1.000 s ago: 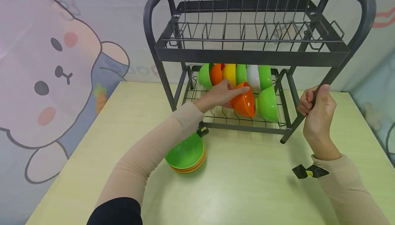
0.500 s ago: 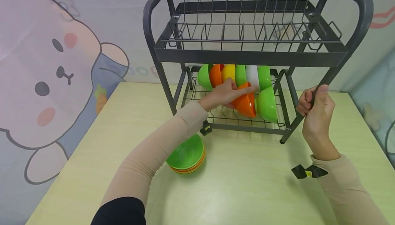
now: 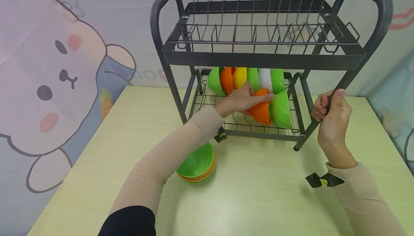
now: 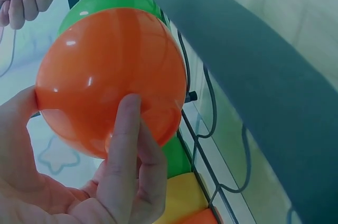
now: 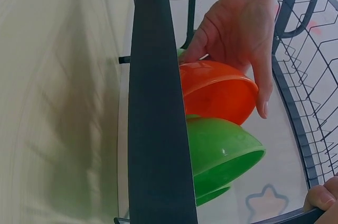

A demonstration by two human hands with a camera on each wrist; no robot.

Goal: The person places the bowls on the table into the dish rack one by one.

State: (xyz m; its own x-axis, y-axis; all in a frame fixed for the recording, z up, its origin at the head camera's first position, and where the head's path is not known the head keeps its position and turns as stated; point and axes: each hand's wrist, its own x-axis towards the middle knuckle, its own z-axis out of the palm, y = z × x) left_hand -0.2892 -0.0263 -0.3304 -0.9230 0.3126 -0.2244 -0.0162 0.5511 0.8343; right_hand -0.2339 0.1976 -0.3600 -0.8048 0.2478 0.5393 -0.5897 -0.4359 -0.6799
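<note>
Left hand (image 3: 239, 101): we are pinching orange bowl (image 3: 261, 113) on its side, thumb near rim, on lower shelf (image 3: 258, 134) just beside green bowl (image 3: 280, 110), likely keeping it from rolling. Right hand (image 3: 335, 121): we are gripping leg (image 3: 350, 76) of rack (image 3: 265, 60), probably steadying it.

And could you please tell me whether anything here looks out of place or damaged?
Nothing stands out: I see no spill or damage. The orange bowl in the left grip is on its side, but so are the green bowl beside it and the back row of bowls on the rack's lower tier, so that seems intended.
</note>
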